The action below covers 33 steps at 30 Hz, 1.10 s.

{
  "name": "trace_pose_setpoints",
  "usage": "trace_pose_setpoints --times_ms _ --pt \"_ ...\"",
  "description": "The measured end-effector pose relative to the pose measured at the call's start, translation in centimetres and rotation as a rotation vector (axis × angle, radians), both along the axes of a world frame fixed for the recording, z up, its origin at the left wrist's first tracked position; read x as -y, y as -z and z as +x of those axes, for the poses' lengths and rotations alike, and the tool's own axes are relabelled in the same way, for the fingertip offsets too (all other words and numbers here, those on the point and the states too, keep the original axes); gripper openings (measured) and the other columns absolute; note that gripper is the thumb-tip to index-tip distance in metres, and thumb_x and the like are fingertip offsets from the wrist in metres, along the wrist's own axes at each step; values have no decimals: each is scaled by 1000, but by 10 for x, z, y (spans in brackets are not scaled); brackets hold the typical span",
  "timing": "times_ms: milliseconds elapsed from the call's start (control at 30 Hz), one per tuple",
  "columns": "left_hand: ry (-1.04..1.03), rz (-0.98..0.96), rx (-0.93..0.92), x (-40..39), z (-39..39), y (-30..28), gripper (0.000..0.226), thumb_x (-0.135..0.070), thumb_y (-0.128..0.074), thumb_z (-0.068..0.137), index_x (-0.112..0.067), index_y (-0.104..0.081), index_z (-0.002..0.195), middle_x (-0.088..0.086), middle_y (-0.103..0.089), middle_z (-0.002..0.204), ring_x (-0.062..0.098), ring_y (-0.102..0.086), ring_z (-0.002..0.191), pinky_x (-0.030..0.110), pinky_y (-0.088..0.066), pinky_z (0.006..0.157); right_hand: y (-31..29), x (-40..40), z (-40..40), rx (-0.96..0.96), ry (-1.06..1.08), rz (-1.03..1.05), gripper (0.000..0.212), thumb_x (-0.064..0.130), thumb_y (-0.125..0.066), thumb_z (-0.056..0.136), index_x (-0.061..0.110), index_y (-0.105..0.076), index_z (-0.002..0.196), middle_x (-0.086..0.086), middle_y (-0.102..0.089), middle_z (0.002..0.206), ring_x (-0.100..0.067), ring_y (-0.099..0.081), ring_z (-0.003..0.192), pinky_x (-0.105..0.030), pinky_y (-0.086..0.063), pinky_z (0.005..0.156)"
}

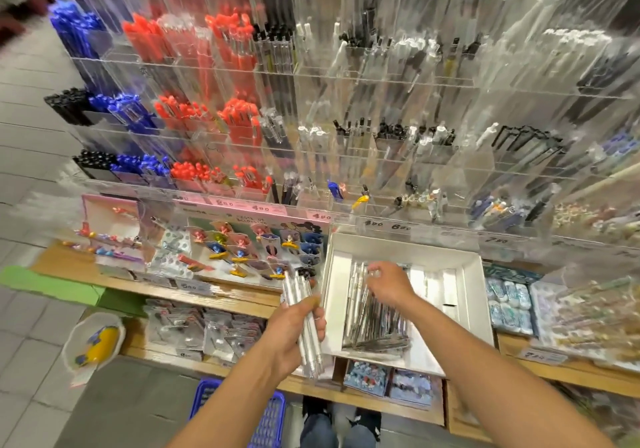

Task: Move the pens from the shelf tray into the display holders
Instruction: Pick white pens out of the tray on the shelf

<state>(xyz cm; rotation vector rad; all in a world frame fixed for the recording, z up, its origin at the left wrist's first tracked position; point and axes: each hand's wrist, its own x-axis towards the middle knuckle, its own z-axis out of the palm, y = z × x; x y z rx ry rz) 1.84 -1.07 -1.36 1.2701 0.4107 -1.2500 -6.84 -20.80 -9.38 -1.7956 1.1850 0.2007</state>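
Now left hand (294,329) grips pen bundle (304,319); right hand (388,283) pinches pens (375,323) in tray (471,309).

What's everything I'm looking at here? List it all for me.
Tray: one, white, on the wooden shelf, centre.
Loose pens: a pile, too many to count, clear and silver, in the tray.
Pen bundle: several, clear and silver, held left of the tray.
Holders: many, clear, in rows up the wall.
Red pens: many, in holders, upper left.
Blue pens: many, in holders, far left.
Black pens: many, in holders at the left edge.
Figurine cards: many, multicoloured, left of the tray.
Basket: one, blue, on the floor below.
Left hand: grips the pen bundle.
Right hand: over the tray, fingers at the loose pens.
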Motion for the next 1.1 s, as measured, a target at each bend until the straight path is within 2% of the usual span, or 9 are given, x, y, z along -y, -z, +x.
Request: trace_pose_setpoints --times_ms 67,133,200,367,467,633,867,1000,1100 --pt "5 34 20 -7 2 2 15 -8 -59 97 1 -60 109 8 -57 63 16 -53 48 26 -48 44 11 8 18 -43 -55 -65 27 20 -57 95 14 -60 121 -2 -65 97 -8 -55 62 -22 -39 54" --pt "0 44 25 -13 4 4 12 -9 -60 96 0 -60 105 8 -57 66 17 -54 50 27 -48 45 19 12 31 -113 -87 -120 18 29 -56 97 13 -64 100 -3 -67 91 -7 -51 60 -19 -34 48" --pt "-12 31 14 -17 6 4 11 -10 -62 95 -2 -60 101 8 -57 68 17 -53 52 28 -49 47 28 13 38 -201 -88 -133 30 33 -55 98 12 -60 78 -1 -64 72 -11 -52 54 -20 -34 45" --pt "-30 26 20 -20 8 2 14 -8 -63 94 0 -61 105 8 -57 67 17 -54 52 27 -51 50 40 6 35 -242 -65 -116 32 26 -59 93 4 -65 71 -2 -58 61 -17 -53 52 -24 -44 51" --pt "0 31 39 -18 9 2 12 -9 -63 94 0 -61 102 8 -58 68 18 -55 55 29 -51 53 32 6 30 -121 -34 -142 33 22 -59 88 14 -57 57 2 -53 56 -17 -50 53 -29 -47 59" --pt "15 24 25 -9 9 3 30 -8 -64 93 7 -59 119 8 -61 69 17 -57 57 27 -51 52 -3 0 15 180 84 -41 11 31 -62 93 21 -61 89 1 -67 83 -13 -61 69 -23 -43 56" --pt "215 4 174 1 6 6 76 -28 -91 58 -1 -59 122 0 -67 75 12 -52 59 26 -46 51 -66 -29 4 469 -31 491 14 11 -62 93 10 -57 107 -2 -67 71 -14 -64 61 -25 -53 59" --pt "328 -133 215 3 1 4 72 -41 -93 60 -13 -67 121 1 -77 98 7 -70 74 20 -51 56 -79 -44 5 531 -3 611 19 9 -65 89 6 -57 106 -2 -65 69 -13 -61 60 -23 -52 58" --pt "367 -136 237 4 0 1 56 -39 -93 60 -19 -74 108 -2 -77 91 7 -72 71 20 -51 62 -77 -40 2 547 39 657 30 17 -72 79 6 -60 104 -3 -66 76 -15 -62 63 -23 -52 59"
